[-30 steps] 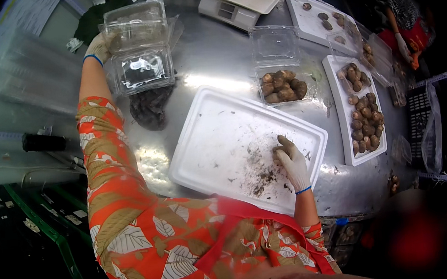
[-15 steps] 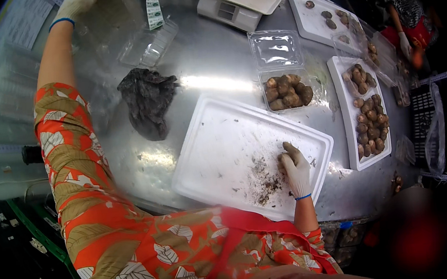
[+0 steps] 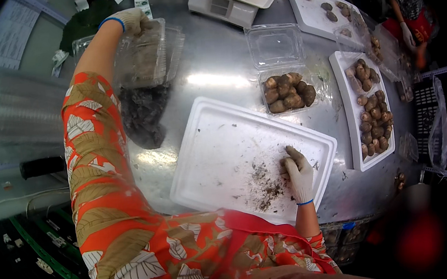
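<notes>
My left hand [image 3: 132, 22], in a white work glove with a blue cuff, is closed on the edge of a clear plastic clamshell box [image 3: 143, 56] at the upper left. Under that box another clear box shows at its right side, and a crumpled black plastic bag [image 3: 146, 120] lies partly hidden below. My right hand [image 3: 299, 178], gloved the same way, rests low over the right part of a white tray [image 3: 209, 157]. Its fingers are loosely apart, with nothing visible in them. Dark soil crumbs [image 3: 263, 189] lie scattered beside it.
An opened clamshell [image 3: 276, 48] holds brown taro-like tubers [image 3: 288, 93]. White trays with more tubers [image 3: 375, 122] stand at the right. A scale [image 3: 224, 7] sits at the back, near a label strip [image 3: 142, 1]. Stacked clear boxes [image 3: 16, 111] are at left; another person [image 3: 410, 14] is far right.
My left hand has come rightward and nearer, bringing the clear clamshell over the black bag and the other clear box. My right hand has hardly moved.
</notes>
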A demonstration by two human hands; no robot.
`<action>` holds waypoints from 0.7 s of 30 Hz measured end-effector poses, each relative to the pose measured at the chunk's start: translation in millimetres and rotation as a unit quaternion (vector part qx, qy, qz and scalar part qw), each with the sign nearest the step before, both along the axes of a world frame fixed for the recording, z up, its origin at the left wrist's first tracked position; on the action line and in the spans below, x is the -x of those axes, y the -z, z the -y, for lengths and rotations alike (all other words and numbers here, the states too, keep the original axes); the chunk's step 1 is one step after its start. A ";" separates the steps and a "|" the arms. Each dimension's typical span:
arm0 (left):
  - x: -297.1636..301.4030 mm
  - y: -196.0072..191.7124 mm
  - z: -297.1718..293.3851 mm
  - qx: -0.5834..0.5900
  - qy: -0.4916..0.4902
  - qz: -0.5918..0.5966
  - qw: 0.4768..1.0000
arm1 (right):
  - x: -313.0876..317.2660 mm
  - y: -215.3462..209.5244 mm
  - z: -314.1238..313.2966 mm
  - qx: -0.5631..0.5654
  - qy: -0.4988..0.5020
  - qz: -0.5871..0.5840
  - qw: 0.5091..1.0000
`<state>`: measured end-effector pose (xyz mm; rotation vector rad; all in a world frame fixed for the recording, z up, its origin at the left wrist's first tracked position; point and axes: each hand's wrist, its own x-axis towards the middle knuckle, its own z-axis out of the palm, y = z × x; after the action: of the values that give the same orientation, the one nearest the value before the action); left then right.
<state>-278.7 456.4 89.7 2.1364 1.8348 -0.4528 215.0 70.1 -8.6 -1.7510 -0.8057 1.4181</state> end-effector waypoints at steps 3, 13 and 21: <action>-30.9 4.7 -12.0 0.000 0.058 -0.044 0.997 | -1.5 1.6 0.5 -0.003 -0.003 0.001 1.000; -151.4 20.9 7.0 0.010 0.235 -0.129 0.963 | -0.9 0.7 -0.2 -0.011 0.029 -0.018 0.999; -168.8 70.1 18.0 0.048 0.229 -0.196 0.952 | -9.4 8.3 3.4 -0.023 0.015 -0.026 0.999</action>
<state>-109.8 438.4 19.6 2.5376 1.4265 -1.1171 224.4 66.7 -16.9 -1.6769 -0.7756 1.4088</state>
